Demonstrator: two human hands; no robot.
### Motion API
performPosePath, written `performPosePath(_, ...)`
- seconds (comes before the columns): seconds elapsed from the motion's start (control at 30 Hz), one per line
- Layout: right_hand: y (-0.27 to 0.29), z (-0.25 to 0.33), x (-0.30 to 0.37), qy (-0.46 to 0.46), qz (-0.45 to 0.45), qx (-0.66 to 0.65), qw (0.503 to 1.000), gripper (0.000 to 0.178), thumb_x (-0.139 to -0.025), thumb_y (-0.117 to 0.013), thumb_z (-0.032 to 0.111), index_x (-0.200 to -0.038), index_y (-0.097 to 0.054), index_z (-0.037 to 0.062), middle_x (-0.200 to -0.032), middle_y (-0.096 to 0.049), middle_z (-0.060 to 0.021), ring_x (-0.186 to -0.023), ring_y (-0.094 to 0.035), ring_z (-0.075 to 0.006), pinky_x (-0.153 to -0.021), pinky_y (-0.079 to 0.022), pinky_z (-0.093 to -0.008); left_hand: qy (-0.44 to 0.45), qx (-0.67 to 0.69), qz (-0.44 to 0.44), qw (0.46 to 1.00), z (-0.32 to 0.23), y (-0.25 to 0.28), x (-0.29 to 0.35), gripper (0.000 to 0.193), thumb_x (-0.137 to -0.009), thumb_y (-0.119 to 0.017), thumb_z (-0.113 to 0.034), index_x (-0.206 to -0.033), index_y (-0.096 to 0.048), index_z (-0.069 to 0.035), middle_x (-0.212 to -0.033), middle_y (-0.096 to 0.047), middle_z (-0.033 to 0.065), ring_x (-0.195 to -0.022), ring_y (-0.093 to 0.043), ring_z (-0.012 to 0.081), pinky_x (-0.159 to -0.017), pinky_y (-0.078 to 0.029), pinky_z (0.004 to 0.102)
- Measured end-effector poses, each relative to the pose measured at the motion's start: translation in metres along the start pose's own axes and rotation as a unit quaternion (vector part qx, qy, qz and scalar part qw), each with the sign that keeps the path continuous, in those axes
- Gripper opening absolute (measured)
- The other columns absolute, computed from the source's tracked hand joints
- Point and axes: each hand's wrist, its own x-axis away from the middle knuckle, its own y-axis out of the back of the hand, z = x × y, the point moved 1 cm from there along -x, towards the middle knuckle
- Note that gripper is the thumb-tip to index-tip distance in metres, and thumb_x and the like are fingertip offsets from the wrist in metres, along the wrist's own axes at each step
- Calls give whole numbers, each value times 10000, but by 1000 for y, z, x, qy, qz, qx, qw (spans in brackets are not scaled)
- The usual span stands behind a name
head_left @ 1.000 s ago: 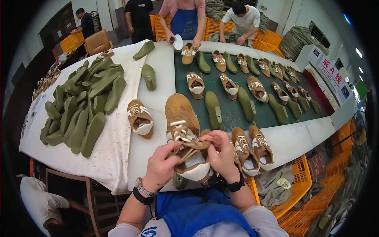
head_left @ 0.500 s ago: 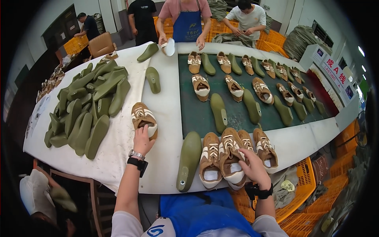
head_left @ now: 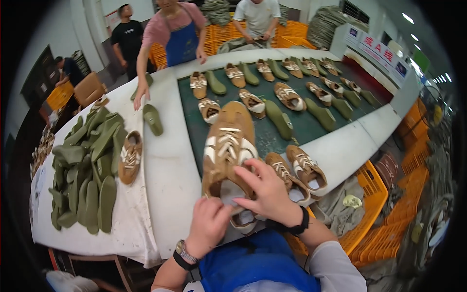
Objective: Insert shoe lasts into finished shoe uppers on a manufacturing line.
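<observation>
A brown sneaker [head_left: 231,121] with white stripes and laces is raised above the table, its toe pointing away from me. My left hand [head_left: 210,225] pinches the heel edge of its opening. My right hand [head_left: 267,190] grips the opening's right side, with the thumb near the heel and the fingers by the laces. Just right of it, a brown sneaker [head_left: 287,175] and another brown sneaker [head_left: 307,168] stand on the white table edge. Beneath my right hand, part of another sneaker [head_left: 243,220] shows.
Green shoe lasts [head_left: 87,170] lie heaped on white cloth at left, a sneaker [head_left: 130,158] beside them. Rows of sneakers and lasts cover a green belt [head_left: 311,134]. A co-worker's hand [head_left: 141,92] reaches near a loose last [head_left: 152,120]. An orange crate [head_left: 372,194] stands at right.
My left hand has left the sneaker by the cloth and joined my right hand on the raised one. The view has swung right. The aproned co-worker now reaches down, no longer holding a shoe.
</observation>
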Motion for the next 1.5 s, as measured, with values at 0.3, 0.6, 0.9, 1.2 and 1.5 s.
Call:
performPosePath(0.3,-16,-7,12,-45,0,-63,997,425,-733,-664,10,-1145,-571,57,-957,-532,-138,-816,-579,-281,-687,-494,-329,132,67,-101,984,2,16,-25,372,-704,-749,-116,-1019,-586,-3,-966,-579,160,-861,-575,321,-743,-489,379)
performPosePath(0.6,-22,11,10,-26,16,-136,990,314,-786,-614,-23,-1095,-598,31,-943,-509,-134,-797,-565,-273,-695,-485,-330,161,126,-199,959,23,4,-13,292,-763,-700,-26,-1033,-593,1,-855,-640,151,-749,-634,301,-667,-519,344)
performPosePath(0.9,-22,19,6,-11,60,-143,988,303,-729,-564,-61,-975,-634,101,-883,-448,-121,-747,-533,-281,-629,-459,-334,53,-6,-216,975,15,16,-3,275,-787,-656,19,-1047,-568,28,-896,-642,162,-774,-640,303,-699,-523,351)
performPosePath(1.2,-31,17,15,-6,53,-167,984,232,-753,-560,-52,-956,-577,59,-902,-511,-146,-772,-565,-325,-660,-474,-361,114,12,-81,990,1,5,3,291,-763,-590,23,-1041,-625,-58,-1134,-559,156,-993,-560,339,-818,-486,387)
performPosePath(1.5,-30,16,24,19,-29,-149,988,341,-736,-625,-86,-1032,-516,43,-924,-552,-144,-711,-580,-253,-585,-473,-310,118,69,-91,986,5,-1,1,362,-725,-593,49,-1067,-617,-66,-1172,-521,154,-1005,-525,352,-848,-469,392)
